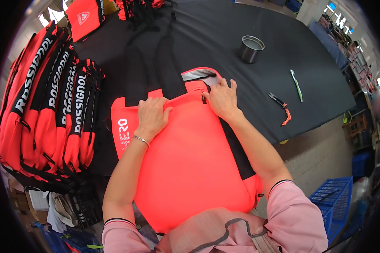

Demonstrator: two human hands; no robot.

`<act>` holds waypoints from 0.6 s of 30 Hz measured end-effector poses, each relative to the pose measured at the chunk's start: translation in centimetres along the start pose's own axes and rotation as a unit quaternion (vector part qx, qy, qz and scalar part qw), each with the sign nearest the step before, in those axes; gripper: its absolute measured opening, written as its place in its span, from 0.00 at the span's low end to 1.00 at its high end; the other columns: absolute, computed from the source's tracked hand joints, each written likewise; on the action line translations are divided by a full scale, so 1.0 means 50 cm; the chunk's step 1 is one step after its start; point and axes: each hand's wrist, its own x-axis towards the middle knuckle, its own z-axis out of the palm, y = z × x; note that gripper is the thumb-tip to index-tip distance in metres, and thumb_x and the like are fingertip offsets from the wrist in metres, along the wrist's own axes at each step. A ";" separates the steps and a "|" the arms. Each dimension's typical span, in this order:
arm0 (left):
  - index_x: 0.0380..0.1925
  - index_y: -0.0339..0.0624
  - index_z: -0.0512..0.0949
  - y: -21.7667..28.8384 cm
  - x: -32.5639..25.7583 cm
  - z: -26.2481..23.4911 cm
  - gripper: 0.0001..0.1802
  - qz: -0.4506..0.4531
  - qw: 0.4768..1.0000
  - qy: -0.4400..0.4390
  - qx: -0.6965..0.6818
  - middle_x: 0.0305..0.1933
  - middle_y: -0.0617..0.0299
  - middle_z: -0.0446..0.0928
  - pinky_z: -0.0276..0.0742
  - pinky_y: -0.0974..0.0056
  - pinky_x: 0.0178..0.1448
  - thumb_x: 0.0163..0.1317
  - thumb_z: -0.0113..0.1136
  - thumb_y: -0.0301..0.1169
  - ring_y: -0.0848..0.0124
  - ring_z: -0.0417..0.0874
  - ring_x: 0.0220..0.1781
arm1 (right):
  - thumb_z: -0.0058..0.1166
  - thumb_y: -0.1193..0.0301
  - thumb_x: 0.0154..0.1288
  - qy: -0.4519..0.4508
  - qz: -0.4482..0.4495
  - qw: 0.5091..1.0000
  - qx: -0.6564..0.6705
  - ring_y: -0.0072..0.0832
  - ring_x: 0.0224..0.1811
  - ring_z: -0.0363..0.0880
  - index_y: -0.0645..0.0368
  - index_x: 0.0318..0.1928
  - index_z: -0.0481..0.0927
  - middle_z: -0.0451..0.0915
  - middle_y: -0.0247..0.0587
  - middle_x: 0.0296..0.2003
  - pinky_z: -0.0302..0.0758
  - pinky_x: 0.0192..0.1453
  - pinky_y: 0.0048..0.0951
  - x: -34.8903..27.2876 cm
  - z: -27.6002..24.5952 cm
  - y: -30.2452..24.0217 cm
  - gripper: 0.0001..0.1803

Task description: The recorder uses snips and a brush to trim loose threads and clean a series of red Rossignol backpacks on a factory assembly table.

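A bright coral-red bag (185, 156) with black side panels lies flat in front of me, its lower end against my body. My left hand (152, 114), a bracelet on its wrist, grips the bag's upper edge with the fingers curled over it. At the upper right corner my right hand (223, 99) holds the edge beside a short black zipper pull (204, 98). A flap with grey lining (200, 75) stands up there. Black straps (173, 71) run from the top edge across the table. The fingertips of both hands are partly hidden by the fabric.
A row of similar red and black bags (50, 101) stands at the left. On the black table (207, 33) are a dark metal can (252, 48), thread snips (278, 101) with an orange cord and a toothbrush (297, 86). Another bag (85, 19) sits far left; a blue crate (333, 202) stands lower right.
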 end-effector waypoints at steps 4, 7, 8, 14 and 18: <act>0.34 0.46 0.82 0.002 0.053 -0.094 0.06 0.084 0.956 0.249 -0.132 0.35 0.62 0.81 0.66 0.55 0.48 0.59 0.68 0.33 0.61 0.78 0.40 | 0.59 0.62 0.65 0.064 0.137 0.875 0.459 0.42 0.38 0.84 0.60 0.45 0.86 0.86 0.51 0.36 0.77 0.49 0.35 0.049 -0.067 0.026 0.15; 0.62 0.50 0.76 0.059 0.064 -0.142 0.25 0.069 0.953 0.288 -0.067 0.60 0.58 0.77 0.63 0.49 0.66 0.65 0.64 0.39 0.59 0.76 0.61 | 0.61 0.65 0.65 0.185 0.210 0.776 0.565 0.41 0.38 0.85 0.64 0.44 0.86 0.87 0.52 0.36 0.78 0.47 0.33 0.044 -0.105 0.024 0.15; 0.62 0.50 0.76 0.066 0.057 -0.115 0.25 0.070 0.952 0.289 -0.067 0.60 0.58 0.77 0.63 0.49 0.66 0.65 0.64 0.39 0.59 0.76 0.61 | 0.61 0.65 0.65 0.203 0.220 0.813 0.500 0.40 0.39 0.85 0.63 0.44 0.86 0.87 0.51 0.37 0.78 0.48 0.33 0.033 -0.071 0.045 0.14; 0.76 0.54 0.57 0.058 -0.060 0.107 0.36 0.048 0.999 0.001 0.002 0.78 0.49 0.59 0.37 0.38 0.81 0.73 0.47 0.53 0.53 0.56 0.80 | 0.63 0.65 0.62 0.164 0.281 0.844 0.425 0.40 0.41 0.85 0.61 0.43 0.87 0.86 0.47 0.40 0.79 0.49 0.33 -0.023 0.040 0.078 0.14; 0.75 0.50 0.59 0.088 -0.096 0.088 0.36 0.021 0.999 -0.019 -0.018 0.78 0.50 0.58 0.38 0.38 0.80 0.72 0.49 0.52 0.53 0.57 0.79 | 0.59 0.71 0.62 0.223 0.188 0.932 0.216 0.42 0.51 0.80 0.52 0.52 0.84 0.80 0.44 0.55 0.74 0.58 0.38 -0.052 0.007 0.048 0.16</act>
